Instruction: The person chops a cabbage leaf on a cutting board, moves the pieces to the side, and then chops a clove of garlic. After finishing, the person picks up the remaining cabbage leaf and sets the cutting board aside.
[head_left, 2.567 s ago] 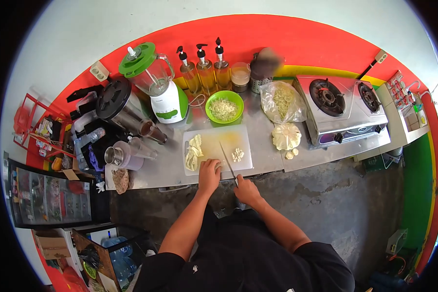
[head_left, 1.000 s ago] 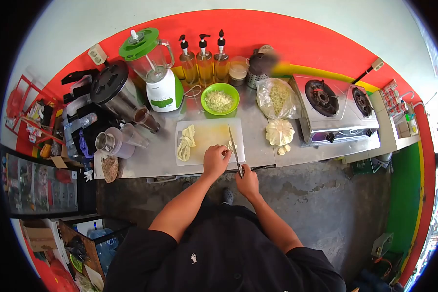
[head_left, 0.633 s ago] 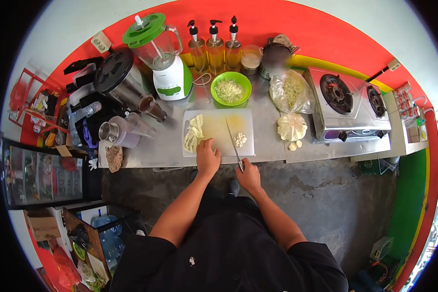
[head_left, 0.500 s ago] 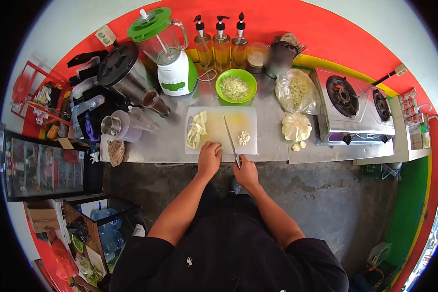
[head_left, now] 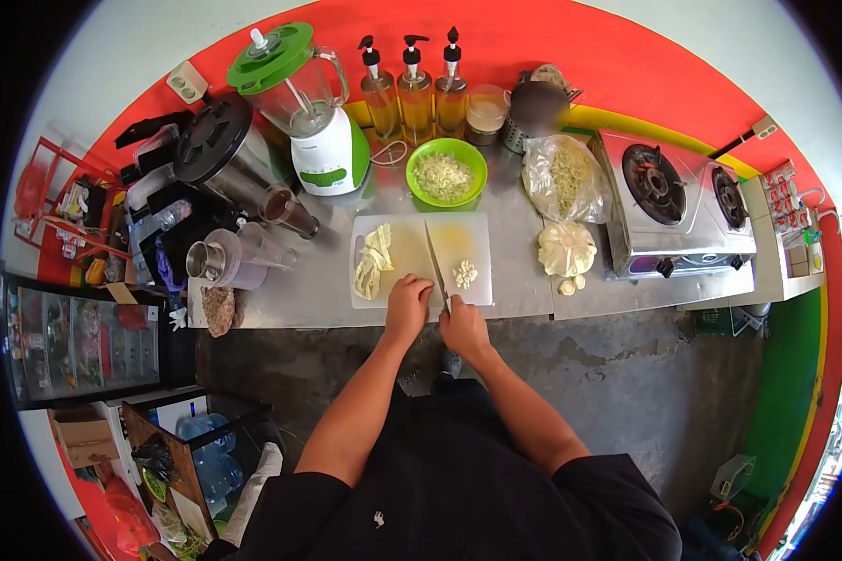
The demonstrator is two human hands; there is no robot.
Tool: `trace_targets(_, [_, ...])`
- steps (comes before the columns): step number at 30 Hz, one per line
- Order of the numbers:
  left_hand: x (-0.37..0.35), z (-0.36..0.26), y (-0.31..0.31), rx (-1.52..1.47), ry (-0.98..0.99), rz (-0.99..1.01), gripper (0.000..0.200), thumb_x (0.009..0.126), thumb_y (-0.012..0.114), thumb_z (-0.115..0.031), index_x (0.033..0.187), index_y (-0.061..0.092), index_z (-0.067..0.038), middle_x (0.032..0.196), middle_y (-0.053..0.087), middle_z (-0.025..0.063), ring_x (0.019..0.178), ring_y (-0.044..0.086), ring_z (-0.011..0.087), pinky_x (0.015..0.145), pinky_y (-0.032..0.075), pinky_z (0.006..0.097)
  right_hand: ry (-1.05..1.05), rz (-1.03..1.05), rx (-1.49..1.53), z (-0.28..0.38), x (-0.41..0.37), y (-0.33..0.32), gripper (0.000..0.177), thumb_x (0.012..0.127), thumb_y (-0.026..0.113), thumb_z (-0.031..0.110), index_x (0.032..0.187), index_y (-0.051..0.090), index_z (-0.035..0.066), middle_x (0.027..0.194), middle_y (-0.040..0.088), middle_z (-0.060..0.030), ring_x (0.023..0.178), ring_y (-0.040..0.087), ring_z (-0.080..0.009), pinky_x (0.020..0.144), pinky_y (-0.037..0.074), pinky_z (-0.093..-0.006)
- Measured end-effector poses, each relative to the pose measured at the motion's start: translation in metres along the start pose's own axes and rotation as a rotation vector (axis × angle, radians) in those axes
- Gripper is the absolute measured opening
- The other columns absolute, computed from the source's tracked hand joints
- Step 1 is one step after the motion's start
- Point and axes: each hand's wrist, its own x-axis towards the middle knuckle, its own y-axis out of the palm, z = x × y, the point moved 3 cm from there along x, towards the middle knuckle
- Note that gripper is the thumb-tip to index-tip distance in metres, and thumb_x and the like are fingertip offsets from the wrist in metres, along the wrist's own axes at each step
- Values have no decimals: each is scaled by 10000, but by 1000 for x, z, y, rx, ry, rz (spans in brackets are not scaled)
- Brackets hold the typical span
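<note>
My right hand [head_left: 463,327] grips the handle of a kitchen knife [head_left: 434,251], whose blade points away from me over the white cutting board [head_left: 409,252]. My left hand [head_left: 409,307] rests at the board's front edge with its fingers pinched together, close to the left side of the blade. Whatever those fingers hold is too small to make out. Pale, limp peelings [head_left: 373,262] lie on the left of the board. To the right of the knife sits a small pile of chopped white pieces [head_left: 465,274].
Behind the board stands a green bowl [head_left: 446,173] of chopped pale pieces. A blender [head_left: 323,150] and oil pump bottles [head_left: 415,92] line the back. On the right are a plastic bag [head_left: 568,178], a garlic-like bulb [head_left: 566,249] and a gas stove [head_left: 674,206].
The camera view has shifted slightly. My hands have drawn closer together, and the knife has moved a little left, nearer the left fingers.
</note>
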Motion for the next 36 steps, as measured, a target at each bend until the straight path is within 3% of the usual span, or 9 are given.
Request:
trace_targets(2, [7,1,4,2,81,-43,92,810,690,14,897,715,-3,851,659,165,786,639,375,729,510,426,10,-14,2,10,-3,2,278,903,611,189,1024,535,-49,851,657,-342,811,649,-529,735,518,-596])
trace_targets(7, [9,2,1,40,28,-10,74,802,696,-8,874,708,-6,857,661,179,794,636,383,730,504,439,5,28,-41,17,-1,1,265,917,581,164,1037,508,-60,865,660,-344,803,649,-534,738,523,-597])
trace_targets(12, [4,1,4,80,-2,-39,68,820,690,-51,879,707,-21,842,643,176,824,624,385,753,493,458,-2,116,-233,22,0,-5,249,914,556,152,1064,477,-30,869,687,-300,825,697,-468,756,566,-544])
trace_targets(18, [2,2,2,105,31,25,107,888,612,-90,927,708,-62,898,639,126,904,622,350,780,508,452,36,96,-209,29,3,11,219,922,526,106,1061,441,-40,913,679,-319,896,679,-497,801,552,-550])
trace_targets(25, [2,3,-3,49,91,-12,97,853,622,-40,883,714,-43,868,652,152,857,633,375,757,506,452,-2,135,-265,37,6,-4,182,927,492,80,1049,437,-44,916,682,-317,888,690,-475,782,563,-542])
trace_targets(31, [14,7,-1,39,20,24,30,799,656,-23,816,680,-17,854,668,166,795,654,379,692,516,444,56,64,-240,31,10,13,183,926,490,81,1057,443,-38,929,681,-326,898,689,-486,790,561,-546])
trace_targets(33, [18,16,2,3,-156,119,47,770,651,13,787,659,-30,825,665,161,804,656,381,698,520,462,27,71,-265,30,18,11,194,927,497,89,1063,441,-36,933,688,-317,900,693,-483,790,565,-546])
trace_targets(36, [25,21,7,14,-243,162,42,767,638,-7,752,646,-45,790,678,161,787,671,377,678,526,459,38,128,-303,34,11,6,205,929,497,86,1077,435,-41,943,690,-312,914,694,-481,798,568,-539])
